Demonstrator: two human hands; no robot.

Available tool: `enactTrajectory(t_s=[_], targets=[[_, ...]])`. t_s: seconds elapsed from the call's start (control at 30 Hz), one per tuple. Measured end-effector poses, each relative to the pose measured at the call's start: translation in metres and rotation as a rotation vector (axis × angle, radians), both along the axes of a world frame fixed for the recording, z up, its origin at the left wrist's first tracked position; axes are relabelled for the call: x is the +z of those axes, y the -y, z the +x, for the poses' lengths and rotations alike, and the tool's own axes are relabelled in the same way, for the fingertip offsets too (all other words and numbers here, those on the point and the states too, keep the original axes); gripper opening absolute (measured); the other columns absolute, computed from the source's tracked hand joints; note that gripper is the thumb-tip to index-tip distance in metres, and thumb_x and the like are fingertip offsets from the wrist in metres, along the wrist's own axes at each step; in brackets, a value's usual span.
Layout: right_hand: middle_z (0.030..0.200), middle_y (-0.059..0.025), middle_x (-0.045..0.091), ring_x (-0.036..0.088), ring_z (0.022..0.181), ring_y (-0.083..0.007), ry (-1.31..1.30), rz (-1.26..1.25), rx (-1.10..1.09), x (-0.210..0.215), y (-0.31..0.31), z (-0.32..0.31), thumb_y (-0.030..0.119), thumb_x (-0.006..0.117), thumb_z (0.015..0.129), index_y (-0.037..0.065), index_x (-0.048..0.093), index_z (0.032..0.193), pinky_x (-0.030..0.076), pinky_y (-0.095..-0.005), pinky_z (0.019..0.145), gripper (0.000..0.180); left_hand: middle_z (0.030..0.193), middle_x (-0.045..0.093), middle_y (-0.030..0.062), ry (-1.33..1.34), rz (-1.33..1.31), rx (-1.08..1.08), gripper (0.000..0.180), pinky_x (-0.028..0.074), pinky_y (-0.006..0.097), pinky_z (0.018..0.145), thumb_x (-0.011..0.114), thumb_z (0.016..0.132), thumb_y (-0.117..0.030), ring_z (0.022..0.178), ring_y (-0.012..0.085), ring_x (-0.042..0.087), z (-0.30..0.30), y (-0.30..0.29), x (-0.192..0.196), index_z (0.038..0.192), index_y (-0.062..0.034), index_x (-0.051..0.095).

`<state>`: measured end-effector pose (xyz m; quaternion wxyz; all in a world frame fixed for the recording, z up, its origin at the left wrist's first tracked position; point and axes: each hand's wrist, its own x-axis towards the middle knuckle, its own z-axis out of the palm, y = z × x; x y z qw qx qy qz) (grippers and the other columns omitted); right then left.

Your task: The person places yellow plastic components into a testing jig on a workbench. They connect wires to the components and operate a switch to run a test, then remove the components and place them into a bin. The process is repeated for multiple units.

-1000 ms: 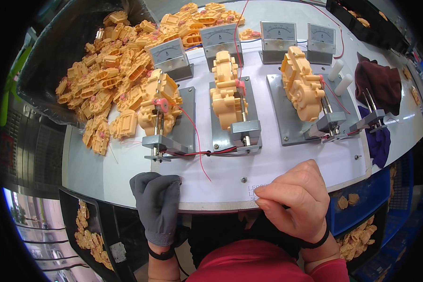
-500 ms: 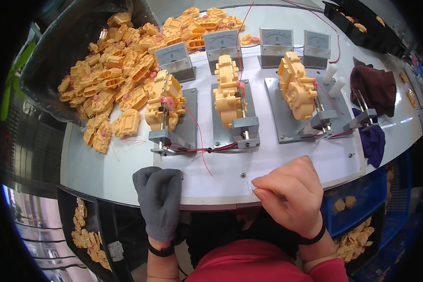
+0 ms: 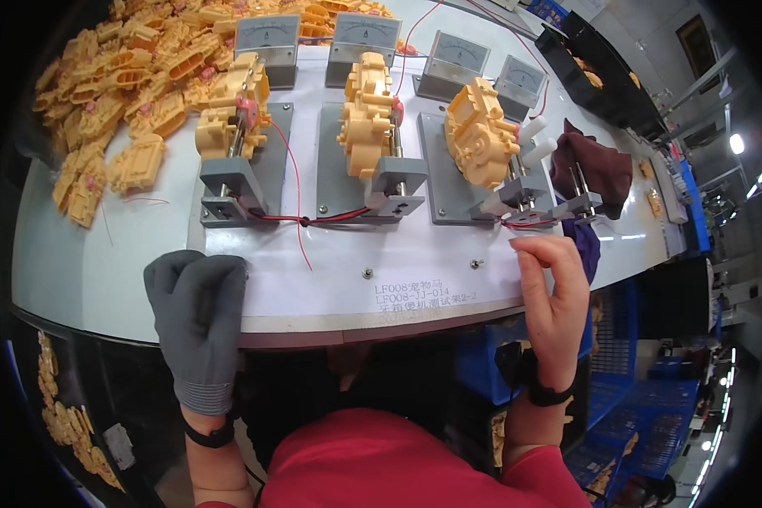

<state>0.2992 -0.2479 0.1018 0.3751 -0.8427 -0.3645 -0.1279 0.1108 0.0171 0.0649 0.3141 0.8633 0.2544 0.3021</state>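
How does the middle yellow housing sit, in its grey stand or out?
In: the middle yellow housing stands upright over the grey base plate, with metal pins rising from the grey block beside it.

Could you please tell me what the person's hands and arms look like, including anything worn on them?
The left hand wears a plain dark grey glove with a ribbed cuff, and a black band circles the wrist below it. The right hand is bare, with another black wristband. A red sleeve covers the upper right arm.
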Motion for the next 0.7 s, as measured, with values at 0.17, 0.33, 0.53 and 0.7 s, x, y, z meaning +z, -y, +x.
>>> enactTrajectory(t_s=[0.17, 0.33, 0.53, 0.7], targets=[[0.095, -0.0109, 0.064, 0.061, 0.091, -0.0266, -0.093, -0.124, 0.048, -0.006, -0.005, -0.006, 0.004, 0.070, 0.087, 0.002, 0.070, 0.100, 0.049, -0.0350, 0.081, 0.013, 0.103, 0.052, 0.0089, 0.029, 0.022, 0.011, 0.013, 0.044, 0.031, 0.088, 0.067, 0.087, 0.000, 0.100, 0.0220, 0.052, -0.001, -0.001, -0.003, 0.100, -0.0017, 0.067], [0.092, -0.0094, 0.063, 0.059, 0.089, -0.0261, -0.072, -0.134, 0.025, -0.012, -0.013, -0.005, 0.006, 0.071, 0.087, 0.002, 0.069, 0.095, 0.047, -0.0351, 0.081, 0.009, 0.096, 0.057, 0.0091, 0.085, 0.003, 0.039, 0.013, 0.044, 0.037, 0.088, 0.072, 0.084, -0.005, 0.100, 0.0267, 0.052, 0.002, -0.001, -0.004, 0.096, -0.0051, 0.070], [0.091, -0.0097, 0.063, 0.059, 0.088, -0.0261, -0.114, -0.128, 0.021, -0.008, -0.017, -0.006, 0.006, 0.069, 0.089, 0.002, 0.068, 0.094, 0.047, -0.0346, 0.081, 0.007, 0.094, 0.058, 0.0085, 0.101, 0.034, 0.028, 0.012, 0.044, 0.039, 0.088, 0.072, 0.084, -0.007, 0.098, 0.0274, 0.052, 0.002, -0.002, -0.003, 0.096, -0.0063, 0.070], [0.091, -0.0078, 0.061, 0.059, 0.084, -0.0200, -0.094, -0.111, 0.031, -0.012, -0.017, -0.005, 0.004, 0.068, 0.090, 0.000, 0.067, 0.095, 0.047, -0.0295, 0.077, 0.007, 0.094, 0.060, 0.0086, 0.105, 0.054, 0.016, 0.012, 0.045, 0.040, 0.087, 0.073, 0.083, -0.008, 0.098, 0.0279, 0.053, 0.003, -0.005, -0.005, 0.095, -0.0082, 0.071]])
